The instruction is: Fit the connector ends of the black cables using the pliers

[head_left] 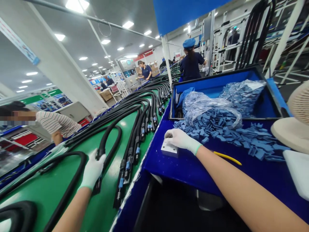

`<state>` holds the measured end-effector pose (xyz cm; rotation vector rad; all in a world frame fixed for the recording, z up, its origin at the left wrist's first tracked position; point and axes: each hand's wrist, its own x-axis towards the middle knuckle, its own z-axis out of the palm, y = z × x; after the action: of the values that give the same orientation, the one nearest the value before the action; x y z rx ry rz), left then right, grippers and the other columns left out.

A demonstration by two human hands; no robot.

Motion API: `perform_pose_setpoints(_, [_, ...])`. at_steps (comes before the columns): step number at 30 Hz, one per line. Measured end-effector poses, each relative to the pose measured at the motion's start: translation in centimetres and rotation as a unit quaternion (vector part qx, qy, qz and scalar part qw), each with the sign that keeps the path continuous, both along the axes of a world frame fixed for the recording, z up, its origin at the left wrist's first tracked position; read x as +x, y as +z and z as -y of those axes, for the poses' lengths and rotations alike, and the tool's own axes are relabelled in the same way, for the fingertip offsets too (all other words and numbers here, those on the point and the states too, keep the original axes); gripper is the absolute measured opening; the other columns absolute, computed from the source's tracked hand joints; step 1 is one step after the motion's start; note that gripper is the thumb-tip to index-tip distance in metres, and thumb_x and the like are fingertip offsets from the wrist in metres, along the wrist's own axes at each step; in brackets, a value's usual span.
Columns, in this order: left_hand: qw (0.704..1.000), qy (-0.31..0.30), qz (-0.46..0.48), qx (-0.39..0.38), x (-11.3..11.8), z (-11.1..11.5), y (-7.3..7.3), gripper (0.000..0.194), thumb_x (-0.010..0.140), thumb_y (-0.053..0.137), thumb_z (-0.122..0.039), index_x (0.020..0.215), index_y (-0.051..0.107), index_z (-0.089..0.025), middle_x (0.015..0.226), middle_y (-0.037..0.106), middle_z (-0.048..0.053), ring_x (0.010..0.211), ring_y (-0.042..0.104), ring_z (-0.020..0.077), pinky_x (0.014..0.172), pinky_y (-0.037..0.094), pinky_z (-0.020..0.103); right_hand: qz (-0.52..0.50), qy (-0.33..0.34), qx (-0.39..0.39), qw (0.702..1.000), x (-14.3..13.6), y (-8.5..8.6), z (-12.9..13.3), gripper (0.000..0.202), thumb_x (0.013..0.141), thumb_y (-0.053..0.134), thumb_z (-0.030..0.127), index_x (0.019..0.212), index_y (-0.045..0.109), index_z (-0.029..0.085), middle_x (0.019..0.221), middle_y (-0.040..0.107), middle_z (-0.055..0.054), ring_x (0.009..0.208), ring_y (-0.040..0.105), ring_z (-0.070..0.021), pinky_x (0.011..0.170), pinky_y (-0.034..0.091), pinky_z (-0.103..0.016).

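Note:
My left hand (92,170), in a white glove, is closed around a black corrugated hose (103,143) above the green conveyor belt (113,167). More black hoses (130,151) lie alongside it, many with light-blue clips (127,165) near their end fittings. On the blue work surface (193,167), my gloved right hand (181,139) has its fingers pinched together over a small silver metal block (169,149) with holes. Whatever lies between those fingertips is hidden. Just beyond that hand spreads a pile of loose light-blue plastic clips (212,122).
A blue bin (243,75) behind the pile holds plastic bags (205,103) of clips. A yellow-handled tool (228,158) lies beside my right forearm. A beige fan (292,129) stands at the right. Co-workers (190,62) stand farther along the line; another person (58,124) leans in at left.

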<state>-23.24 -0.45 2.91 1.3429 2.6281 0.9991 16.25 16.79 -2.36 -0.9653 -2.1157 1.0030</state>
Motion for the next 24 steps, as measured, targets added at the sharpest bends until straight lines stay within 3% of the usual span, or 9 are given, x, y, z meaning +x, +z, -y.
perform_pose_setpoints(3, [0.995,-0.041,0.053,-0.074,-1.2,4.4,-2.8,0.061,0.069,0.071,-0.046,0.124,0.068,-0.018,0.113,0.077,0.011,0.111,0.069,0.0385,0.104,0.05,0.047,0.009,-0.001,0.005,1.0,-0.2,-0.1,-0.2,0.012,0.082,0.07,0.025,0.091,0.076,0.021,0.092,0.077,-0.004,0.082,0.069,-0.021,0.074,0.052,-0.028])
perform_pose_setpoints(6, [0.979,-0.121,0.108,-0.126,-2.6,8.0,-5.2,0.057,0.074,0.068,-0.051,0.122,0.072,-0.022,0.124,0.075,0.007,0.125,0.064,0.0355,0.115,0.043,0.045,0.015,0.004,0.004,1.0,-0.1,0.0,-0.2,0.014,0.081,0.068,0.023,0.093,0.076,0.02,0.093,0.077,-0.004,0.084,0.07,-0.0215,0.075,0.052,-0.028])
perform_pose_setpoints(8, [0.988,-0.08,0.059,-0.12,-5.0,10.6,-6.1,0.063,0.078,0.062,-0.054,0.131,0.066,-0.019,0.134,0.07,0.01,0.134,0.058,0.035,0.12,0.037,0.046,0.018,0.007,0.001,1.0,0.0,0.1,0.0,0.016,0.081,0.067,0.022,0.095,0.076,0.02,0.093,0.077,-0.004,0.085,0.07,-0.0214,0.076,0.052,-0.028])
perform_pose_setpoints(10, [0.991,0.02,-0.044,-0.122,-8.1,13.4,-6.8,0.068,0.069,0.063,-0.052,0.126,0.066,-0.015,0.131,0.07,0.016,0.136,0.055,0.0399,0.12,0.036,0.049,0.019,0.007,-0.001,1.0,0.1,0.2,0.2,0.018,0.081,0.065,0.02,0.096,0.076,0.02,0.093,0.077,-0.004,0.084,0.07,-0.0213,0.076,0.052,-0.029])
perform_pose_setpoints(12, [0.974,0.076,-0.06,-0.206,-10.8,16.0,-7.2,0.057,0.052,0.067,-0.043,0.101,0.072,-0.015,0.106,0.076,0.02,0.125,0.06,0.0508,0.112,0.044,0.057,0.019,0.006,-0.003,1.0,0.1,0.3,0.4,0.019,0.08,0.064,0.019,0.095,0.076,0.02,0.093,0.077,-0.004,0.082,0.07,-0.0216,0.074,0.052,-0.029])
perform_pose_setpoints(14, [0.959,0.095,-0.022,-0.267,-12.2,17.8,-7.4,0.042,0.046,0.067,-0.038,0.084,0.072,-0.02,0.083,0.077,0.017,0.105,0.068,0.0552,0.098,0.052,0.063,0.017,0.005,-0.004,1.0,-0.1,0.4,0.4,0.019,0.079,0.063,0.019,0.093,0.075,0.02,0.091,0.077,-0.004,0.081,0.07,-0.0222,0.073,0.052,-0.03])
perform_pose_setpoints(16, [0.965,0.08,0.015,-0.248,-12.1,18.3,-7.4,0.038,0.052,0.068,-0.041,0.085,0.072,-0.022,0.084,0.078,0.013,0.1,0.072,0.0501,0.096,0.055,0.06,0.013,0.006,-0.005,1.0,-0.3,0.4,0.3,0.018,0.078,0.062,0.018,0.09,0.075,0.02,0.088,0.077,-0.004,0.08,0.07,-0.0228,0.073,0.052,-0.031])
perform_pose_setpoints(20, [0.989,0.018,0.017,-0.149,-9.6,17.1,-7.9,0.062,0.062,0.068,-0.052,0.114,0.069,-0.019,0.124,0.073,0.015,0.122,0.066,0.0395,0.108,0.051,0.046,-0.001,0.019,-0.015,1.0,-0.2,0.3,0.3,0.017,0.079,0.061,0.02,0.089,0.075,0.019,0.086,0.077,-0.005,0.079,0.07,-0.0232,0.075,0.052,-0.032])
perform_pose_setpoints(24, [0.965,-0.006,-0.009,-0.262,-7.1,16.3,-7.6,0.064,0.055,0.067,-0.043,0.11,0.072,-0.012,0.11,0.075,0.019,0.11,0.07,0.0427,0.101,0.054,0.046,-0.015,0.039,-0.044,0.998,0.3,0.2,0.7,0.021,0.083,0.058,0.023,0.097,0.074,0.018,0.088,0.077,-0.005,0.076,0.071,-0.022,0.068,0.054,-0.03])
